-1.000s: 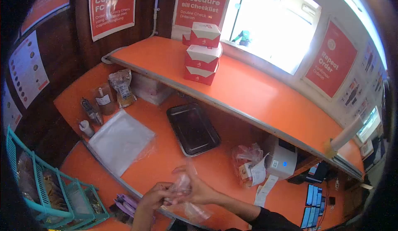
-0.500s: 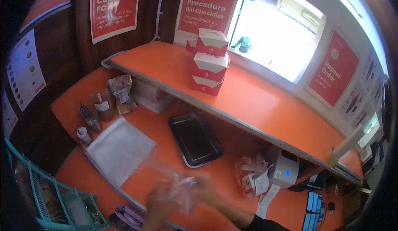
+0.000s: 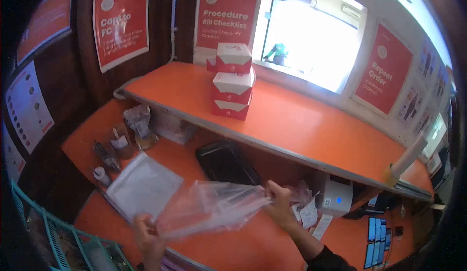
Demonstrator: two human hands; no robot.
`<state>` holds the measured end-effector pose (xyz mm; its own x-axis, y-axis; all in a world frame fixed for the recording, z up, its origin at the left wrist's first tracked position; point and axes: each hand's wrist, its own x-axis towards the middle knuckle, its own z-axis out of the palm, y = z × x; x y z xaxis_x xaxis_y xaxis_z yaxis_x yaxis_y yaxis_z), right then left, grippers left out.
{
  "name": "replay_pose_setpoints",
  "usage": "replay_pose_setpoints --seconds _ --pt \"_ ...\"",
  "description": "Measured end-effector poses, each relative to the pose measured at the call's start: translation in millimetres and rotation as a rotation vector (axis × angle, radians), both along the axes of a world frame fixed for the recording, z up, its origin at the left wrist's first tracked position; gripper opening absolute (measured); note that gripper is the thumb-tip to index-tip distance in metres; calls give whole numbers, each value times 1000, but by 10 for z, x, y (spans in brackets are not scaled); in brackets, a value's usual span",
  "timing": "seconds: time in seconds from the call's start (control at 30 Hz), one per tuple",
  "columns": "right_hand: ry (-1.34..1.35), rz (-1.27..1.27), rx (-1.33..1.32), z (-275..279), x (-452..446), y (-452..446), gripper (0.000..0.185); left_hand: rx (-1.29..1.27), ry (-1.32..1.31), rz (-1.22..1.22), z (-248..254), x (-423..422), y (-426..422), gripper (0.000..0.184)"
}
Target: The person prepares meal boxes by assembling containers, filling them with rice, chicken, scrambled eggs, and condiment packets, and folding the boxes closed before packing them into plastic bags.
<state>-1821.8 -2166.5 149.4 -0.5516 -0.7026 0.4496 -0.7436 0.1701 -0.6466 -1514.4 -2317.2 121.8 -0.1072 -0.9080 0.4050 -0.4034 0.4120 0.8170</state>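
A clear plastic bag (image 3: 211,207) is stretched out flat between my two hands, above the orange counter. My left hand (image 3: 147,232), slightly blurred, is closed on the bag's left end. At the bag's other end, my right hand (image 3: 279,202) pinches it with the fingers closed. Behind the bag lies a black tray (image 3: 226,161), its near part partly covered by the plastic. A stack of flat clear bags (image 3: 145,184) rests on the counter just beyond my left hand.
Red and white boxes (image 3: 232,83) stand stacked on the raised shelf (image 3: 301,130). A white printer (image 3: 335,195) with paper slips is at the right, near several phones (image 3: 374,242). Teal baskets (image 3: 58,239) fill the lower left. A person in green (image 3: 278,53) is beyond the window.
My hands have moved apart, left hand leftward and right hand rightward and up. The plastic that was bunched between them is now spread wide. The camera view has shifted slightly.
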Motion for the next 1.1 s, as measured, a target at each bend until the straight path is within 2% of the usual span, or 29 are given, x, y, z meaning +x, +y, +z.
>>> replay_pose_setpoints --seconds 0.07,0.1,0.13,0.17,0.2,0.27,0.3,0.33,0.4,0.43,0.47,0.5,0.53,0.57,0.6,0.63,0.67,0.73,0.77,0.8,0.83,0.9,0.93,1.0,1.03,1.07,1.1 --pt "88 -41 -74 89 -52 -12 20 -273 -99 -136 15 -113 215 51" --pt "-86 -75 -326 196 -13 -100 25 -273 -106 -141 10 -193 316 51" --pt "-260 -109 -580 262 20 -105 31 -379 -187 -98 -31 -326 393 51" --pt "-586 -43 -568 277 43 -43 34 -493 -267 -51 -83 -468 434 52" --pt "-590 -36 -586 302 148 -13 34 -664 -235 -125 -314 -593 466 51" --pt "-346 68 -432 323 481 37 20 -853 -208 -475 -223 -797 695 46" --pt "-367 76 -417 257 577 70 20 -847 -213 -759 -127 -873 822 43" --pt "-303 194 -231 143 684 123 24 -811 -235 -752 -149 -851 966 43" --pt "-129 203 75 160 778 344 33 -234 -73 -512 -391 -745 1165 35" --pt "-7 95 190 340 602 438 38 -460 -412 -406 -520 -495 981 34" --pt "86 103 108 317 373 496 41 -681 -756 -306 -567 -225 785 34" --pt "175 106 23 215 274 533 45 -551 -703 -320 -405 -96 831 36" --pt "152 135 42 111 342 564 45 -426 -634 -323 -274 -14 894 38" --pt "225 58 19 60 376 572 47 -401 -641 -304 -316 -2 932 38" --pt "297 -19 -7 10 409 593 49 -295 -573 -253 -387 -14 989 46" --pt "186 58 -55 -71 494 603 52 -192 -506 -198 -423 -23 1065 54" --pt "175 85 -51 -105 619 642 52 -177 -518 -175 -382 -80 1173 54" --pt "-1137 542 9 -124 875 772 59 -157 -562 43 -271 -209 1343 67" --pt "-1419 644 -145 -138 961 844 49 -144 -573 63 -265 -154 1349 67" --pt "-1431 658 -122 -234 948 842 49 26 -603 16 -280 -100 1355 72" --pt "-1311 812 -231 -397 876 841 38 199 -629 -34 -302 -50 1371 78" --pt "-1506 1185 -111 -506 567 882 19 266 -623 -63 -358 8 1392 78" --pt "-1513 1194 -92 -446 582 873 19 309 -603 -101 -389 10 1388 78" --pt "-441 885 143 -301 632 917 26 278 -637 -75 -486 -37 1439 80" --pt "-451 888 148 -458 625 853 26 262 -664 -78 -555 -73 1476 81" --pt "-67 558 276 -772 579 759 31 246 -690 -81 -623 -111 1508 82" --pt "134 389 335 -960 566 765 33 77 -699 -65 -707 -187 1550 83"
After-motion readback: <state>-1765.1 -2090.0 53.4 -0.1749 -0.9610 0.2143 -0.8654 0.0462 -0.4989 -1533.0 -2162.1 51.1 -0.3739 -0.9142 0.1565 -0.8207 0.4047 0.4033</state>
